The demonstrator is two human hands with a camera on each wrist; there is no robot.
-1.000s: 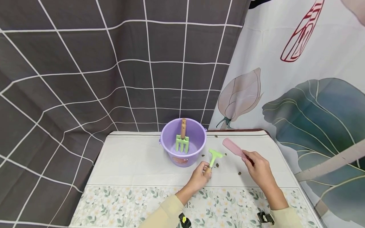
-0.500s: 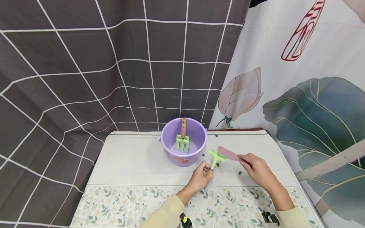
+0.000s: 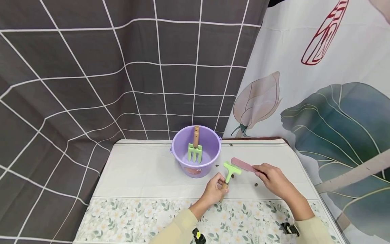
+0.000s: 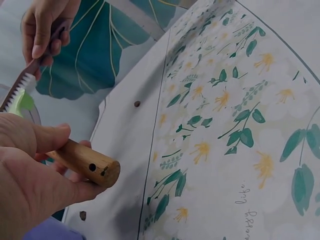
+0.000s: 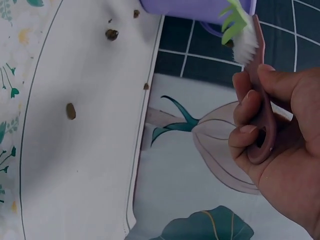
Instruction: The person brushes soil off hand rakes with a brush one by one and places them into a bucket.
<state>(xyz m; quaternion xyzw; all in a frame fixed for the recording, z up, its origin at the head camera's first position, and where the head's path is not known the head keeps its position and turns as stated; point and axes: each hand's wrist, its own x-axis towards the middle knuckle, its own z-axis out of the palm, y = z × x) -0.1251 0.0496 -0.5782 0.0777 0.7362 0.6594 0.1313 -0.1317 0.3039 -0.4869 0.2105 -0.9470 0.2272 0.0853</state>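
Note:
My left hand [image 3: 212,190] grips the wooden handle [image 4: 87,159] of a small toy garden rake with a light green head [image 3: 230,171]. In the right hand [image 3: 274,179] is a pink brush [image 3: 242,165], held by its handle, which has a hole near the end. White bristles [image 5: 245,46] on the brush lie against the rake's green prongs [image 5: 233,22] in the right wrist view. A purple bucket [image 3: 210,145] stands just left of the rake, holding a green garden fork [image 3: 195,150] with a wooden handle.
Several small brown clumps lie on the white tabletop, one clump [image 3: 256,184] below the brush and another clump [image 3: 231,145] near the back edge. A floral cloth [image 3: 137,217] covers the table's front. Dark grid and printed white curtains hang behind.
My right hand has brought the brush left and down onto the rake's head, its blade now lying flatter. The left hand and rake have barely shifted.

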